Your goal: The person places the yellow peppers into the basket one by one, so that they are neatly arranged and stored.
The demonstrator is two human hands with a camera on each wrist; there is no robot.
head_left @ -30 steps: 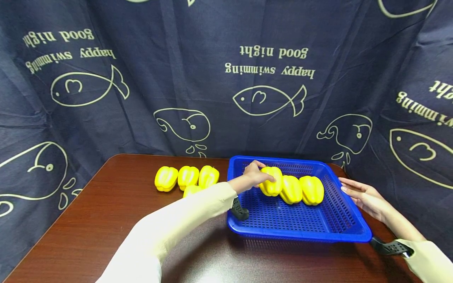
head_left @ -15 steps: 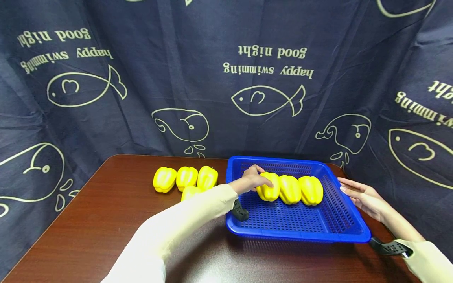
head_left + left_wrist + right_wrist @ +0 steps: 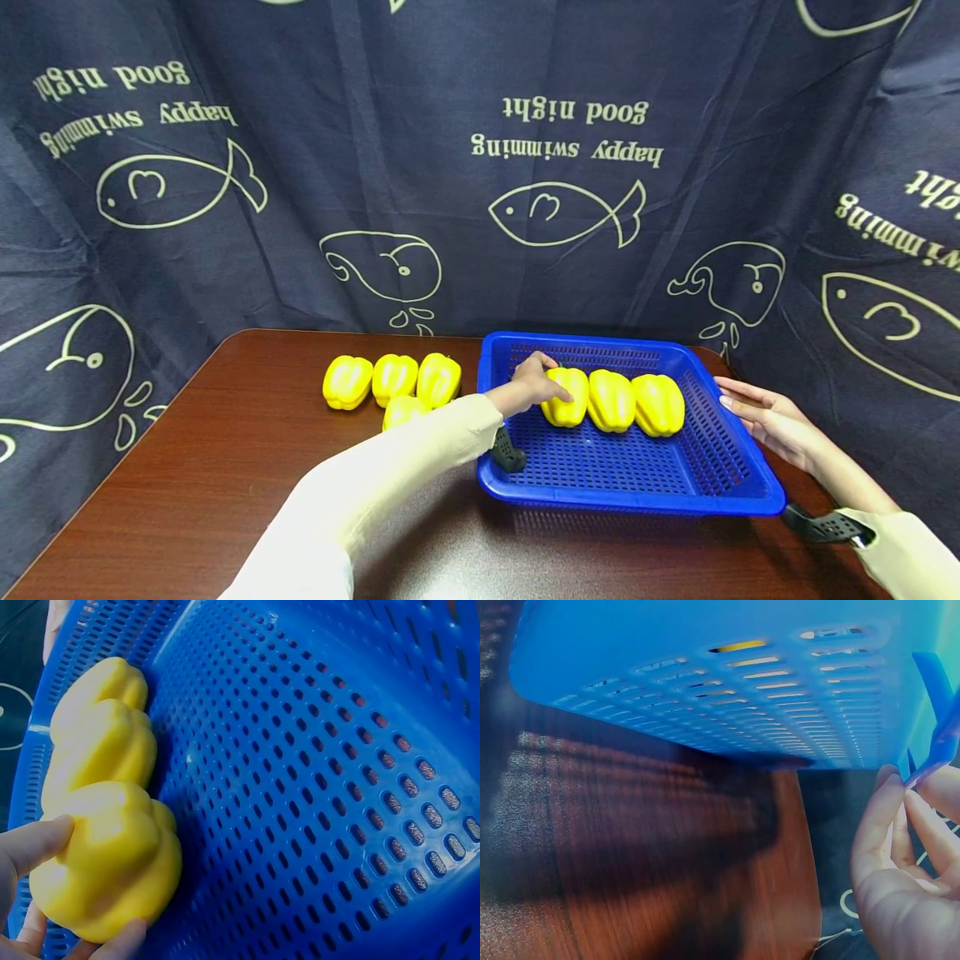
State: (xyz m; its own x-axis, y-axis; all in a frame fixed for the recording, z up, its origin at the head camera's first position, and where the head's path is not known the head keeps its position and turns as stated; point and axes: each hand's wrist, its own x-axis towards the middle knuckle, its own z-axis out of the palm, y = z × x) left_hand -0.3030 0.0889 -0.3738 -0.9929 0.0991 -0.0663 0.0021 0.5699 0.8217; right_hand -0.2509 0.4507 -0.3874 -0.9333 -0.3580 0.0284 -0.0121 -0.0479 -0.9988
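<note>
The left hand (image 3: 534, 383) grasps the left pepper (image 3: 112, 855), a yellow bell pepper inside the blue basket (image 3: 600, 500), with the thumb laid on its near side and the fingers bent round its far side. This pepper stands at the left end of a row of three, just beside the middle pepper (image 3: 611, 402), and the right pepper (image 3: 660, 405) follows towards the basket's right wall. A wide stretch of perforated floor shows on the near side of the row.

The right hand (image 3: 772, 421) is at the basket's right side, holding the rim between thumb and bent fingers.

The basket sits on the right part of a dark brown table (image 3: 187, 467). Left of it, well apart from the row inside, four more yellow peppers lie on the wood: three side by side (image 3: 395, 379) towards the far edge, and a nearer one (image 3: 405, 410) partly covered by the pale left sleeve (image 3: 390, 467). Black wrist mounts (image 3: 508, 450) show at both cuffs. Behind the table hangs a dark blue cloth (image 3: 375, 167) printed with fish, whales and upside-down lettering
</note>
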